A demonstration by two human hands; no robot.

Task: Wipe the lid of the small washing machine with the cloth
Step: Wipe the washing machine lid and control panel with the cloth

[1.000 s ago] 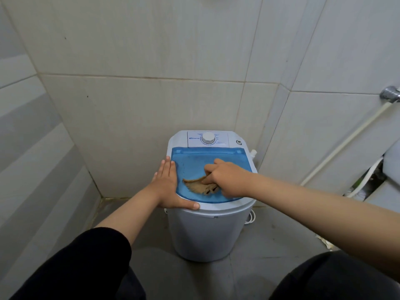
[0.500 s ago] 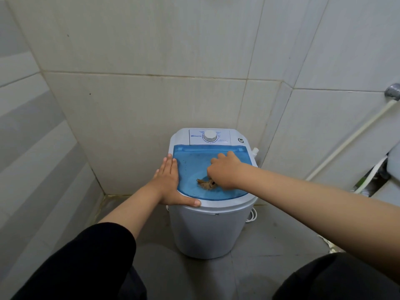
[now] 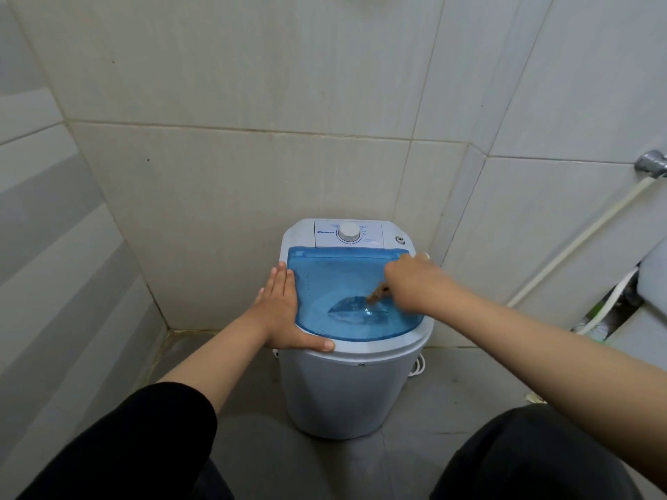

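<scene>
A small white washing machine (image 3: pixel 346 387) stands on the floor in a tiled corner. Its lid (image 3: pixel 325 283) is translucent blue. My right hand (image 3: pixel 415 283) rests on the lid's right rear part, closed on a brown cloth (image 3: pixel 375 292); only a small corner of the cloth shows under the fingers. My left hand (image 3: pixel 279 312) lies flat on the machine's left rim, fingers together and pointing away from me, thumb stretched along the front edge.
A white control panel with a round dial (image 3: pixel 348 231) sits behind the lid. Tiled walls close in at the left and behind. A white hose (image 3: pixel 577 240) runs down from a metal tap (image 3: pixel 651 163) at the right. My dark-clothed knees fill the bottom corners.
My right hand has slid with the cloth from the lid's front middle to its right rear. Less of the cloth shows now. My left hand has stayed on the left rim.
</scene>
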